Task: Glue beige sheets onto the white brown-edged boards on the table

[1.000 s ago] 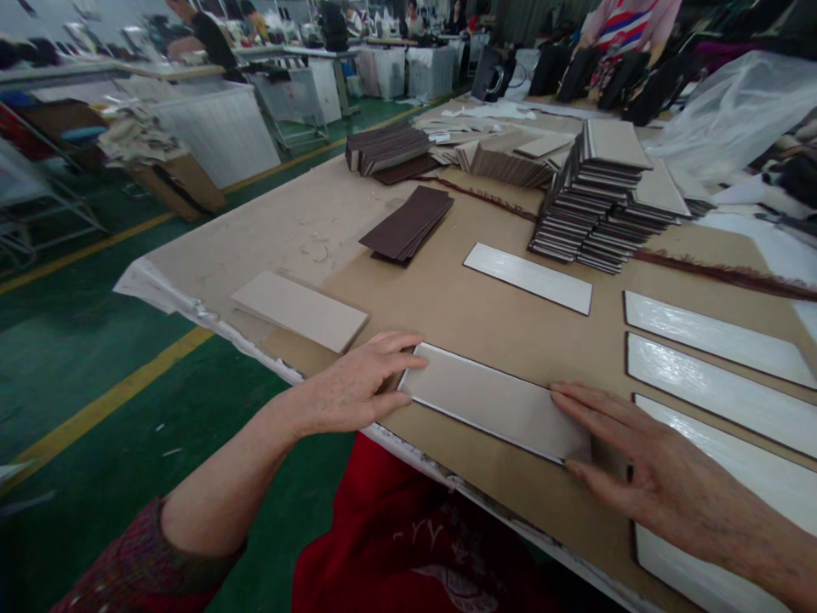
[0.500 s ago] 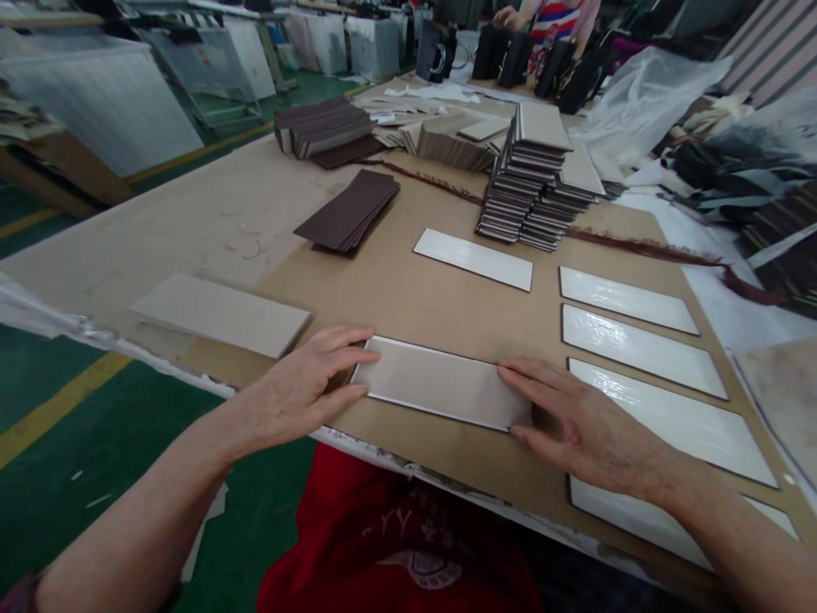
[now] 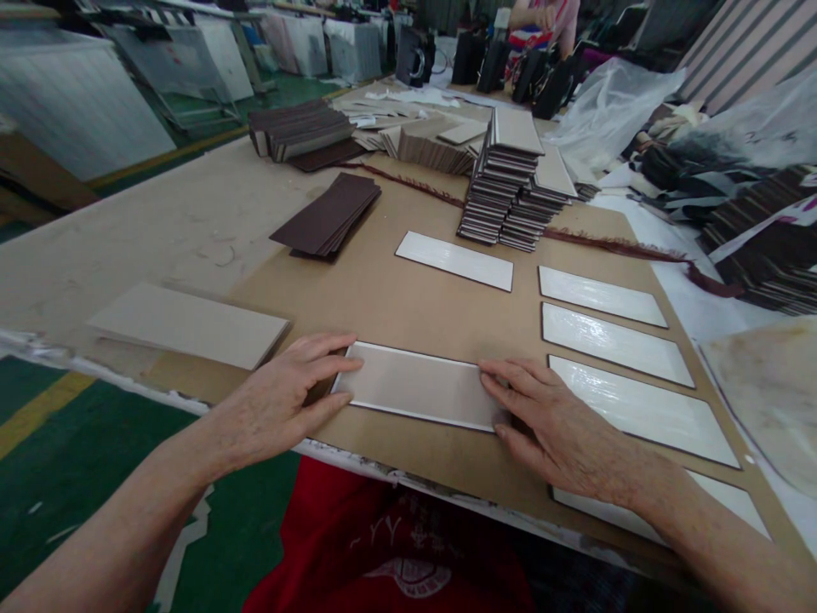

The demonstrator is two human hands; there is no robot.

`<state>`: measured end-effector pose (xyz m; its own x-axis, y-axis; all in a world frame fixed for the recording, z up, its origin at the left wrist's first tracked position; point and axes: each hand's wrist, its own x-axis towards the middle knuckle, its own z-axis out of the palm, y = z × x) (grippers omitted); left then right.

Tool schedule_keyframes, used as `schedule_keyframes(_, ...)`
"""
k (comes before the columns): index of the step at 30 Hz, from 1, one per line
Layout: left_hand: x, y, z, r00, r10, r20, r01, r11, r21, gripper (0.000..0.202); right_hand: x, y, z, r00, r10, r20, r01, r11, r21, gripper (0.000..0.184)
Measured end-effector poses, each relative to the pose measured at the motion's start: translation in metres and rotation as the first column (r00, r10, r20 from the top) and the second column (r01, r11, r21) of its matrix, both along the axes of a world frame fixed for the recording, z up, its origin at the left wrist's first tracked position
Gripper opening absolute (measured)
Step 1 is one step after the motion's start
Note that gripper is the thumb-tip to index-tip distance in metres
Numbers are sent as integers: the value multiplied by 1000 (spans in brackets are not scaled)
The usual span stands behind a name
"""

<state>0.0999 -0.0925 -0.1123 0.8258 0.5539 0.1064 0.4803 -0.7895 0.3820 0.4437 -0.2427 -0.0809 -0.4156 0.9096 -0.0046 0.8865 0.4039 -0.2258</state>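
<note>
Board (image 3: 414,387): laid flat over a white strip (image 3: 421,414), near the front edge of the table (image 3: 166,226), between two hands.
Table: partly covered by a brown sheet (image 3: 357,298), on which board and strip are placed.
Stack (image 3: 498,183): set well back, with many layers shown by their dark edges.
Loose strips (image 3: 642,409): four are lined up at the right, the nearest partly hidden by the right forearm; one more is laid in front of the stack. By their shine, a glossy or sticky face may be judged.
Spare boards (image 3: 191,322): placed to the left, just beside the left hand.
Dark pile (image 3: 325,217): slightly fanned, laid beyond the spare boards.
Left hand (image 3: 287,392): spread; the left end is spanned by thumb and fingers.
Right hand (image 3: 555,421): also spread, with the right end spanned; how hard it is pressed cannot be told.
Margins: a white border is seen along both long sides. Centring of the board on the strip is judged to be the step in hand.
Fingertips (image 3: 345,364): light, even pressure seems called for next, with both borders kept level; if the face is sticky, a skewed board could be hard to shift.
</note>
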Motion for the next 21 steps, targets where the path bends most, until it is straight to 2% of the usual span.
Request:
schedule_keyframes(5, 6, -7, 9, 998, -16, -64, 27, 986, 166, 34, -7, -3, 3, 998, 15, 53, -17, 999, 27, 42)
schedule_keyframes(9, 18, -18, 16, 988, -57, -146, 88, 974, 209, 35, -17, -6, 6, 982, 70, 174, -82, 995, 65, 46)
schedule_keyframes(15, 30, -37, 15, 969, -19, -247, 111, 923, 367, 45, -32, -10, 0, 968, -10, 252, -3, 999, 50, 49)
schedule_keyframes(18, 30, -39, 13, 963, 2, -271, 104, 920, 379, 50, -25, -15, -2, 965, -24, 262, 6, 998, 67, 48)
schedule_keyframes(21, 28, -37, 11, 966, -7, -260, 105, 926, 363, 49, -6, -21, 2, 960, -26, 280, 7, 998, 69, 45)
